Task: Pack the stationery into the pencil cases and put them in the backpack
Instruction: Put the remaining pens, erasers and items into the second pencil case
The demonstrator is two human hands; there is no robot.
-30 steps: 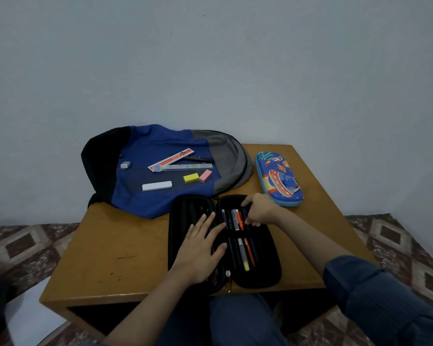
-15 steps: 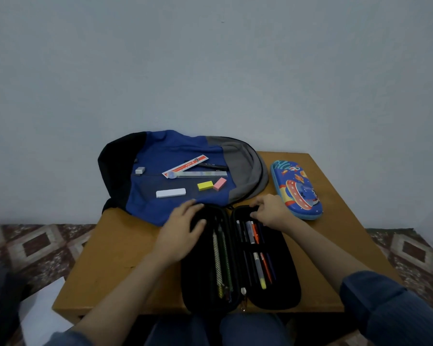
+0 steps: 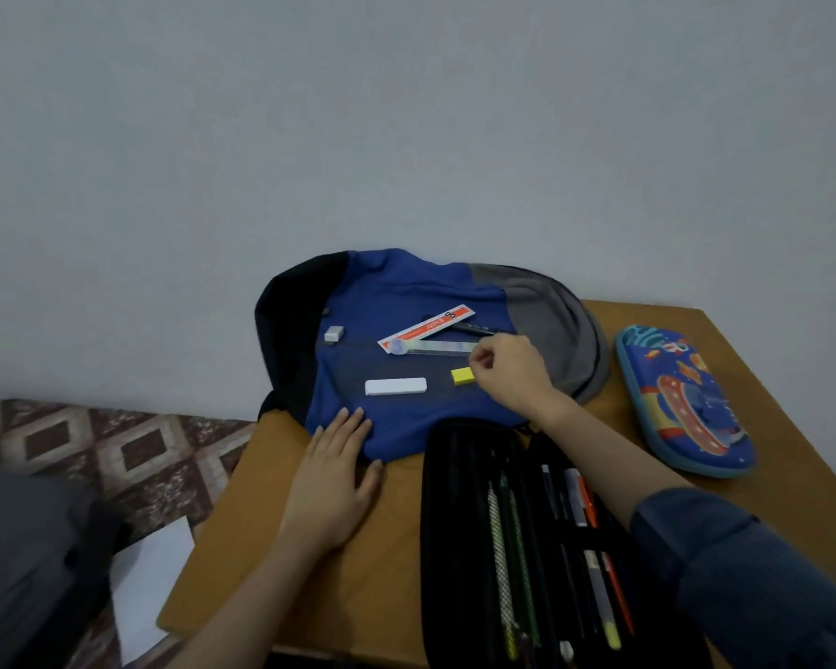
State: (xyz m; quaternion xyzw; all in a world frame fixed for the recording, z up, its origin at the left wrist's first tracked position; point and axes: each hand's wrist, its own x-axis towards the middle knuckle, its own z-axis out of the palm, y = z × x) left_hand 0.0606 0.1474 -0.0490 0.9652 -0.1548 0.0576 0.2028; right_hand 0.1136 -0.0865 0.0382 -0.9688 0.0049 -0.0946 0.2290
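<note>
Found the left hand (image 3: 331, 485) flat and open, palm on the table (image 3: 387, 572), fingertips just onto the near hem of the backpack (image 3: 406, 292), holding nothing. Noted on the backpack's blue panel a grey eraser (image 3: 333, 333), a white eraser (image 3: 396, 386) nearer, then a red ruler (image 3: 425, 328) crossing a clear ruler (image 3: 438, 348), and a yellow eraser (image 3: 462, 376).

Saw the right hand (image 3: 512, 374) just beside the yellow eraser, fingers curled and thumb against forefinger. Could not tell whether anything was pinched beneath. Found the black case (image 3: 435, 475) lying open near the front edge, with pens (image 3: 580, 499) and pencils already strapped inside. Saw the blue case (image 3: 686, 403) shut, far right, apart from the rest.

Judged the risks so:
- Might have nudged the yellow eraser away across soft, uneven fabric instead of gripping it.
- Might have knocked the rulers askew with the knuckles.
- Could have dragged the sleeve (image 3: 744, 572) over the black case and shoved it off the front edge, which it already seemed to reach.
</note>
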